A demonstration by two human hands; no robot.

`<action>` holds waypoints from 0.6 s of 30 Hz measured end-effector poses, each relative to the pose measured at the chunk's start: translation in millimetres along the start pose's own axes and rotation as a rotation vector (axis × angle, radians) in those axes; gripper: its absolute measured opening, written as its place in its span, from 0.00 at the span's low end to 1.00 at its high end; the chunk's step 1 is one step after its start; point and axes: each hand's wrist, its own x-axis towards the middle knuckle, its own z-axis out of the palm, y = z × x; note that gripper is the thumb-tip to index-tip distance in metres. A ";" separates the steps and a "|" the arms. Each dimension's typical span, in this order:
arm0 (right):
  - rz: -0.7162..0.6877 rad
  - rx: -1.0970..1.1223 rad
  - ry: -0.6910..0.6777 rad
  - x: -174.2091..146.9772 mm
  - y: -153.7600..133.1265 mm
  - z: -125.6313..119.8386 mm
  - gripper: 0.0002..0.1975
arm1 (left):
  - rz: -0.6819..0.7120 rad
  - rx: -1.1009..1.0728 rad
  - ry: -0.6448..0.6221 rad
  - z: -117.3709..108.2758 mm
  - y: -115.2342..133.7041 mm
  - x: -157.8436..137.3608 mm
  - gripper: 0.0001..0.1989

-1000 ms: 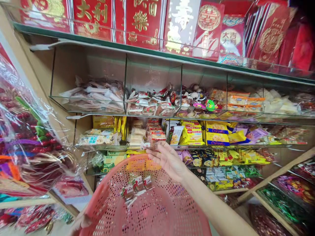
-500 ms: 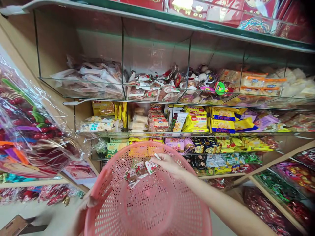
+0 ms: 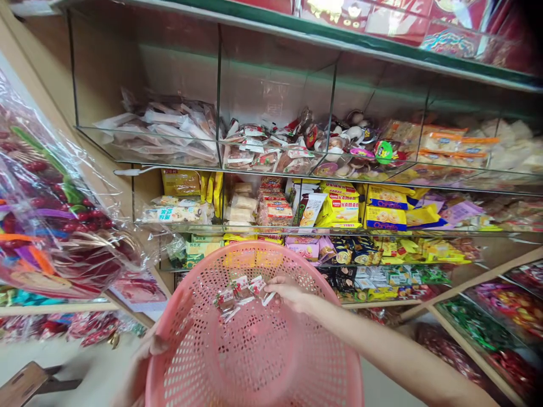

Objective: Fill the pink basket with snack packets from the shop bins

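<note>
A large pink plastic basket point(image 3: 254, 362) with a holed wall fills the lower middle, tilted towards me. My left hand point(image 3: 148, 353) grips its left rim, thumb over the edge. Inside the basket, against its far wall, my right hand point(image 3: 286, 291) pinches a small wrapped snack packet point(image 3: 258, 287) with a red and white label. Two like packets point(image 3: 231, 294) lie beside it on the left, resting on the basket wall. The palm side of my right hand is turned away from view.
Clear-walled shelf bins point(image 3: 271, 152) ahead hold wrapped sweets and snacks. Yellow biscuit packs point(image 3: 339, 206) sit on the shelf below. Plastic-wrapped bouquets point(image 3: 55, 226) hang at the left. A brown wooden stool point(image 3: 29, 381) stands on the floor at lower left. Slanted racks point(image 3: 470, 333) stand at right.
My right hand has moved slightly down, and the packet at its fingers lies lower against the basket wall. The left hand keeps its hold; the view has shifted a little.
</note>
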 end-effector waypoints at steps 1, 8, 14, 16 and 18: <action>-0.003 0.015 0.024 0.9 1.8 1.5 0.03 | -0.007 -0.007 -0.008 -0.3 -0.1 0.2 0.36; -0.152 0.014 0.175 14.3 14.6 12.6 0.09 | -0.044 -0.022 -0.049 -11.1 -1.7 7.4 0.35; -0.179 -0.086 0.192 23.6 16.4 21.4 0.07 | -0.041 -0.024 -0.046 -13.7 -5.1 6.2 0.36; -0.209 -0.138 0.197 26.0 15.6 23.2 0.07 | -0.031 -0.030 -0.061 -11.4 -4.8 4.6 0.37; -0.247 -0.201 0.205 27.8 15.0 23.4 0.07 | -0.016 -0.032 -0.071 -9.1 -4.0 3.5 0.39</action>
